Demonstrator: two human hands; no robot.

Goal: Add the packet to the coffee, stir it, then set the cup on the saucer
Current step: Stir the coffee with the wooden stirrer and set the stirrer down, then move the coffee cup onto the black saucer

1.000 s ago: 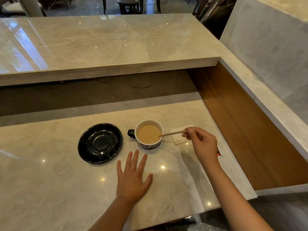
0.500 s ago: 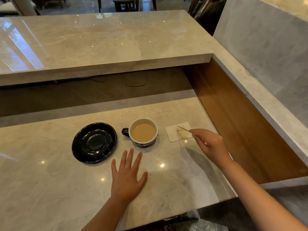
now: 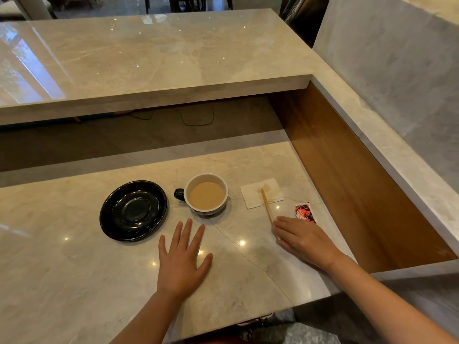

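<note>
Countertop (image 3: 74, 281) of pale beige polished marble, lower tier, bearing all items listed; a raised marble ledge (image 3: 149, 58) of the same stone runs behind it, and a brown wooden side panel (image 3: 347, 182) closes the right.

Left hand (image 3: 182, 261): palm down on the stone, fingers spread flat, holding nothing; placed just in front of the cup.

Right hand (image 3: 301, 240): low over the stone, fingers extended and loosely together; its fingertips meet the near end of the stirrer. Whether they pinch it or merely rest on it cannot be told.

Round glossy black ceramic saucer (image 3: 133, 211): unoccupied, just left of the cup, not touching it.

Round white-lined dark-handled ceramic cup (image 3: 206, 193): upright on the stone between saucer and napkin, filled with light tan milky coffee, handle pointing toward the saucer.

Square white paper napkin (image 3: 253, 197): right of the cup, brown-stained at its far part.

Thin wooden stirrer stick (image 3: 267, 206): lying with its far tip on the napkin.

Small red-black-white packet (image 3: 305, 213): flat on the stone, right of the stirrer, beside the right hand.
</note>
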